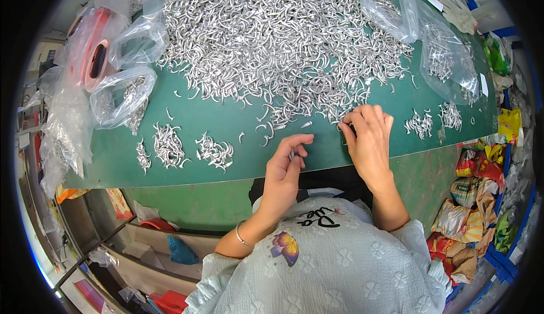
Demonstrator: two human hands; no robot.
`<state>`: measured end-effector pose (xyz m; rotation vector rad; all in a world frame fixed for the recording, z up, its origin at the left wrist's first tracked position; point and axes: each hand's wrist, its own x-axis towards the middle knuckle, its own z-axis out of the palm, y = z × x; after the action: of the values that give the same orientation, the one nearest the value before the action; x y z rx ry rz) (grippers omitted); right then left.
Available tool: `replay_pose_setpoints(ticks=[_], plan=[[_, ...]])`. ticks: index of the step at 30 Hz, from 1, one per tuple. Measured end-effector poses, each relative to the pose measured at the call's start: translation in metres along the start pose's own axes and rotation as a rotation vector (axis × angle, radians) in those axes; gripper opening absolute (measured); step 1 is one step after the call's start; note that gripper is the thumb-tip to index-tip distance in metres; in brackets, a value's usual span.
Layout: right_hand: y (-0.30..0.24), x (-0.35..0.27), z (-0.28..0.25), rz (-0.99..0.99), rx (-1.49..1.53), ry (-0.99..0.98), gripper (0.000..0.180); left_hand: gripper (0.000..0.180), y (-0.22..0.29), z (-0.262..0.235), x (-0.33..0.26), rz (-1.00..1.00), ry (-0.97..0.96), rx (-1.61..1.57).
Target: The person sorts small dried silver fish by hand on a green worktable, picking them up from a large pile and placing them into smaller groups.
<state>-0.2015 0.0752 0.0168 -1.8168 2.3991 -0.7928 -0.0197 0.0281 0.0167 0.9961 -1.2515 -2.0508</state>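
Note:
A wide heap of small curved silver metal pieces covers the far part of the green table. My left hand hovers at the table's near edge, its fingers curled around a few of these pieces, which partly show by the thumb. At the heap's near edge, my right hand has thumb and forefinger pinched at a small curved piece, mostly hidden by the fingertips. A few loose metal pieces lie between the hands and the heap.
Small sorted piles of pieces sit at left, others at right. Clear plastic bags with pieces stand on both sides, near a red-pink device. Filled sacks are stacked right; shelving stands lower left.

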Motion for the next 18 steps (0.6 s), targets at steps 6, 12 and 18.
replay_pose_setpoints(ticks=[6,12,18], plan=[[0.003,0.001,-0.003,-0.04,-0.019,0.023,0.013,0.035,-0.001,-0.015,0.011,-0.176,-0.053,-0.417],[0.002,0.0,0.0,-0.066,-0.007,-0.001,0.013,0.039,0.002,-0.02,0.007,-0.437,-0.041,-0.928],[0.003,-0.002,0.002,-0.09,0.03,0.03,0.017,0.046,0.012,-0.013,0.0,-0.482,0.017,-0.816]])
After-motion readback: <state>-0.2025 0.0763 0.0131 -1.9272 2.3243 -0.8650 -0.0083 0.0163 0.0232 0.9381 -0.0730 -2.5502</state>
